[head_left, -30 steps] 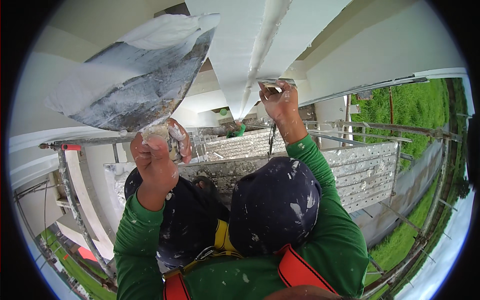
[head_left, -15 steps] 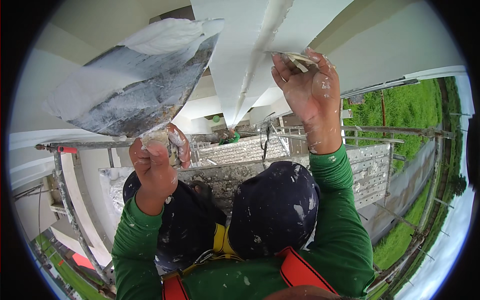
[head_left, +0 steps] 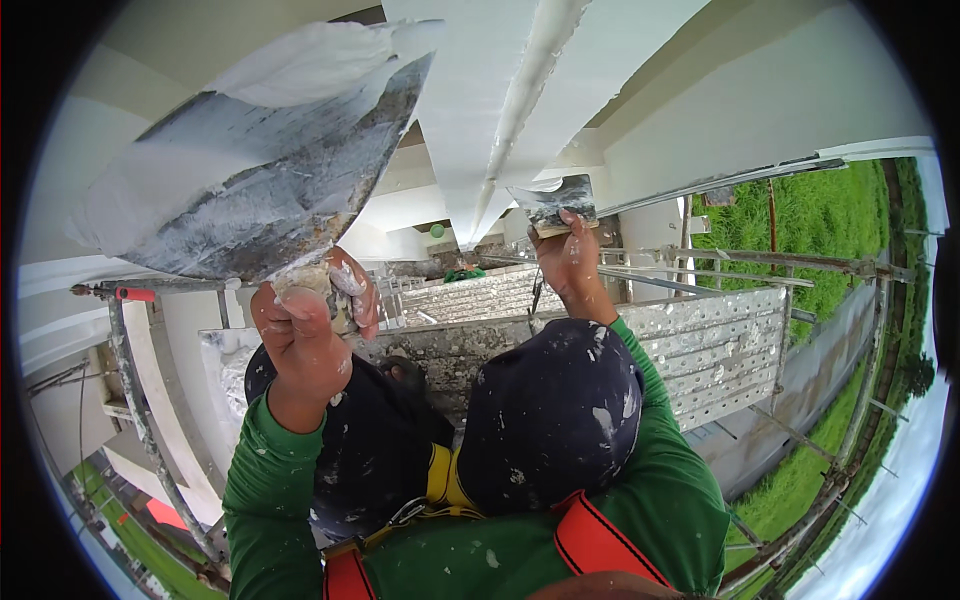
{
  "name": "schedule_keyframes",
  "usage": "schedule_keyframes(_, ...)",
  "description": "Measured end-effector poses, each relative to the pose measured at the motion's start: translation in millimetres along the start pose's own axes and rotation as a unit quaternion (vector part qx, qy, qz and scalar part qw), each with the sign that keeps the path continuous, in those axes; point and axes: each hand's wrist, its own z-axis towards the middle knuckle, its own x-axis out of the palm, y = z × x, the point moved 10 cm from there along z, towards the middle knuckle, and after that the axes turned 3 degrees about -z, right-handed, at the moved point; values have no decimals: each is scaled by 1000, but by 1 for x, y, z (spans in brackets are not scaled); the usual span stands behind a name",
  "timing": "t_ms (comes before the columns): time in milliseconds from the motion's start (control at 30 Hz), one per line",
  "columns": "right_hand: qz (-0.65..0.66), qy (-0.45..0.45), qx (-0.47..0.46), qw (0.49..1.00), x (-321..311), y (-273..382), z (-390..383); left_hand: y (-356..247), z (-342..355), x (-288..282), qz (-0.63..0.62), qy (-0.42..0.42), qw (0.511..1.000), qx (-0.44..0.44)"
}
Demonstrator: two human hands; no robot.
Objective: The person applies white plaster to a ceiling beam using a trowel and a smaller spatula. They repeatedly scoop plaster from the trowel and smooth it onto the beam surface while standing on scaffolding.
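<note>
Platform: spattered perforated metal, beyond the knees.
Broad metal plate: raised at left, tilted, serving as carrier.
Plate's load: white paste heaped along the far edge, more smeared toward the left.
Left hand: fingers curled closed around the plate's handle.
Right hand: thumb and fingers pinching the small blade.
Small blade: streaked white, near the beam; contact unclear.

Green sleeves; navy trousers flecked white.
Straps orange-red with black stitched edges; belt yellow; plate streaked grey and black with brown stains; paste white; blade dark, smeared white; platform grey with white blotches and dotted rows; beam white; grass bright green.
</note>
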Motion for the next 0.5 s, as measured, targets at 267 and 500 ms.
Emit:
schedule_keyframes(267, -3, -141, 98, 985, -101, -90, 111, 14, 2, -10, 12, 5, 1000, -18)
schedule_keyframes(500, -33, -121, 71, 989, -74, -67, 135, 11, 1, -17, 1, -12, 1000, -25)
